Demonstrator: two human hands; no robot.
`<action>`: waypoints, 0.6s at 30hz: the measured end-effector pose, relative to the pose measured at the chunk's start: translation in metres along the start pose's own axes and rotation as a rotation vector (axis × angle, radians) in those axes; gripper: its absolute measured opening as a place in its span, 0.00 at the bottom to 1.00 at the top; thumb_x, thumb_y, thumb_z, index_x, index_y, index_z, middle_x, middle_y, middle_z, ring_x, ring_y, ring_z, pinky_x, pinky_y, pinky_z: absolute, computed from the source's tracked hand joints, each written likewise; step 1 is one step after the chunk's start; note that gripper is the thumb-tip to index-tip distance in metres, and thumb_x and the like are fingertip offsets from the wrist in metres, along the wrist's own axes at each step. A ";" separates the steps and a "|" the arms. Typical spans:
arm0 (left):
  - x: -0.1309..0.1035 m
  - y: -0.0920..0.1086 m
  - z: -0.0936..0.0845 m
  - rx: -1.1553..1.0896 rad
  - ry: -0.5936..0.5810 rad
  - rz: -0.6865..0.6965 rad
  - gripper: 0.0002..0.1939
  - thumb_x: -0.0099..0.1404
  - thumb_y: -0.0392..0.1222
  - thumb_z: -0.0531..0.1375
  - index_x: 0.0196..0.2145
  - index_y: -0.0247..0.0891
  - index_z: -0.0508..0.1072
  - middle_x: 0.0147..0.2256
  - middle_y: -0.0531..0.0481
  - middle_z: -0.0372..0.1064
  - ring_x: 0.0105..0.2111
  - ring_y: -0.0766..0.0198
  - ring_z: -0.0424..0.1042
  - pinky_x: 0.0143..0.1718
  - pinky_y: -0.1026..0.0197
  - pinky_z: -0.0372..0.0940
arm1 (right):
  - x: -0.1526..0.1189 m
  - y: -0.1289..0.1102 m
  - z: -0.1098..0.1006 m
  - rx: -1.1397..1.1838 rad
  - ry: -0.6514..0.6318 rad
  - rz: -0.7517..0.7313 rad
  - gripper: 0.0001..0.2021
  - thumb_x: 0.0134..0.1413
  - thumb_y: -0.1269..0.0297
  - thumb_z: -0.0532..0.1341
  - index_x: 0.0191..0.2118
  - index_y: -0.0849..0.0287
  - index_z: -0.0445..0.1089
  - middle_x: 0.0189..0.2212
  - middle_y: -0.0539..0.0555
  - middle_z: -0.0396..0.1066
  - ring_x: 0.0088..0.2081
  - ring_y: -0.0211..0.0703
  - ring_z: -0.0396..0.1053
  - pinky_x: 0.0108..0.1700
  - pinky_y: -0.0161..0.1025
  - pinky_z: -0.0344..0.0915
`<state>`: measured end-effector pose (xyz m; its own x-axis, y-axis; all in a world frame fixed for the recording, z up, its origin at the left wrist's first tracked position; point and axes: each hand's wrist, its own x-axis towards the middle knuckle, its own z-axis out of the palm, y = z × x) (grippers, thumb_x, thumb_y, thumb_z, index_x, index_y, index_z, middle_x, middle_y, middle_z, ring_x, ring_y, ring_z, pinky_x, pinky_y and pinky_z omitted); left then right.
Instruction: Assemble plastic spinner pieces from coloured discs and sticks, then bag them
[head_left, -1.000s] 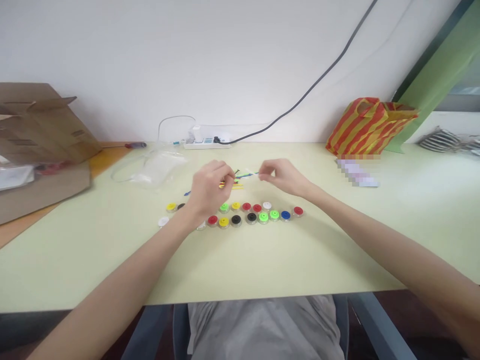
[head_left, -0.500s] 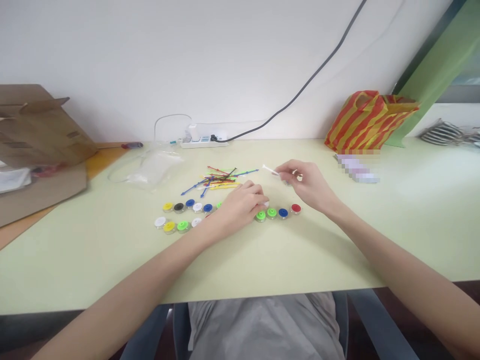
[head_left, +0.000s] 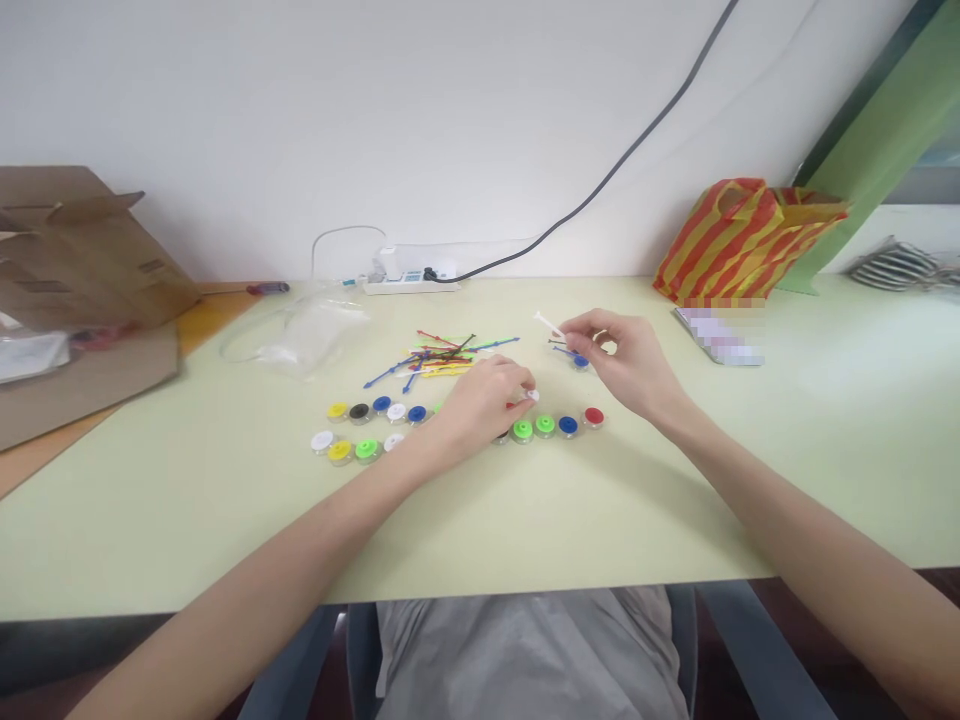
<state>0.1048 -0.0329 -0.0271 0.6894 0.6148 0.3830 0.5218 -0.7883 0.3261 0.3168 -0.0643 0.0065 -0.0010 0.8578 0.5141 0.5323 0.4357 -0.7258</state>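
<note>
My left hand (head_left: pixel 491 395) is closed, its thumb and fingertips pinching a small white round cap (head_left: pixel 532 396) above the rows of caps. My right hand (head_left: pixel 611 355) pinches a thin white plastic stick (head_left: pixel 550 324) that points up and left. Below its fingers a blue cap (head_left: pixel 580 362) lies on the table, with a dark and a blue stick beside it, partly hidden. Two rows of clear-based round caps in several colours, such as a green cap (head_left: pixel 545 426) and a red cap (head_left: pixel 593 417), run across the table; my left hand and forearm cover the middle ones.
Behind my left hand lies a pile of coloured arrow-tipped sticks (head_left: pixel 442 358). A clear plastic bag (head_left: pixel 311 335) and a power strip (head_left: pixel 412 284) are farther back. A cardboard box (head_left: pixel 90 260) stands left; a striped bag (head_left: pixel 739 240) and a blurred flat item (head_left: pixel 716 336) lie right.
My left hand has raised the white cap slightly, uncovering a red one beneath. My right hand has shifted a little up and right with the white stick, showing the blue cap and sticks below.
</note>
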 end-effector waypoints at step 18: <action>-0.015 -0.001 -0.011 -0.628 0.385 -0.268 0.09 0.63 0.40 0.66 0.42 0.39 0.78 0.39 0.48 0.74 0.33 0.59 0.81 0.27 0.63 0.74 | -0.020 -0.009 0.030 0.649 -0.315 0.271 0.13 0.56 0.53 0.69 0.39 0.57 0.75 0.32 0.52 0.74 0.35 0.40 0.69 0.39 0.40 0.66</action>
<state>0.0889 -0.0408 -0.0239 0.2975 0.8379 0.4577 0.1850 -0.5209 0.8333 0.2870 -0.0771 -0.0112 -0.2346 0.9521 0.1959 -0.0552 0.1881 -0.9806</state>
